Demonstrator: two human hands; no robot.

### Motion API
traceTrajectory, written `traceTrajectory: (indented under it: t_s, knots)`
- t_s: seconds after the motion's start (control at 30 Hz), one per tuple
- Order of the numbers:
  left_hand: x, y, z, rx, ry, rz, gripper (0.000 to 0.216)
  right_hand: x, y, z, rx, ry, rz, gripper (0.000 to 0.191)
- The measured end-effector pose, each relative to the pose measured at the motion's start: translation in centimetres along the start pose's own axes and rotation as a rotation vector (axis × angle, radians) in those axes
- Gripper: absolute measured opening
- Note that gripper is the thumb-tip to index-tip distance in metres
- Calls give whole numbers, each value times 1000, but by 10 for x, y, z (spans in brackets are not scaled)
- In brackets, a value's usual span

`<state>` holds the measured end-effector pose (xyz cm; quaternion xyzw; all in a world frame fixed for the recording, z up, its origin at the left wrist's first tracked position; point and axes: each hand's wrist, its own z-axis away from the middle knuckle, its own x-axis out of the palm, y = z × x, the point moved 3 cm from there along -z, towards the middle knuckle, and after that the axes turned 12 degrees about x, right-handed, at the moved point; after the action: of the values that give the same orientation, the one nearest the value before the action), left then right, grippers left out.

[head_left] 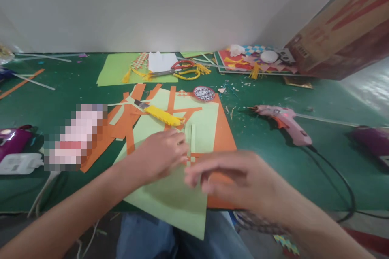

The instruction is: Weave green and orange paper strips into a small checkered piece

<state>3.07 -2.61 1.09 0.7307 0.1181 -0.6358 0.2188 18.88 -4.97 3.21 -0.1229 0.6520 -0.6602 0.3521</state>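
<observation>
My left hand (165,151) is closed, its fingers curled at the left edge of a small piece of woven paper strips (191,159) in green and orange; the fingertips are partly hidden and blurred. Over the lower right of the same piece hovers my right hand (234,170), smeared a little by motion, its thumb and fingers apart with nothing visible between them. Pale green paper strips (193,137) stretch away from the weave. Underneath lie a light green sheet (182,206) and an orange sheet (225,137). A yellow utility knife (162,115) rests just beyond my left hand, blade out.
A pink glue gun (284,121) lies right, its cord trailing off the table edge. Red-and-yellow scissors (185,71) and a round patterned disc (204,93) are farther back. Orange paper scraps (121,117) and a pixelated object (77,135) lie left; a cardboard box (340,28) stands back right.
</observation>
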Motion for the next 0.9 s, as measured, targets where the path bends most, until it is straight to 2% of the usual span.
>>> traceTrajectory:
  t_s: [0.07, 0.17, 0.27, 0.33, 0.53, 0.73, 0.9]
  knots:
    - [-3, -8, -8, -6, -65, 25, 11, -24, -8, -24, 52, 125, 9, 9]
    - [-1, -16, -15, 22, -134, 112, 9, -41, 0, -45, 92, 275, 125, 13]
    - [2, -20, -15, 44, -98, 157, 7, -48, 16, -56, 55, 426, 208, 12]
    - [4, -21, -14, 43, -61, 189, 10, -49, 26, -60, 50, 469, 232, 15]
    - [6, -21, -10, 60, -33, 175, 18, -40, 32, -59, 32, 436, 300, 22]
    - [11, -21, -9, 84, -36, 147, 8, -34, 33, -55, -8, 428, 374, 26]
    - [10, -22, -10, 76, -47, 152, 10, -37, 28, -59, -18, 423, 371, 22]
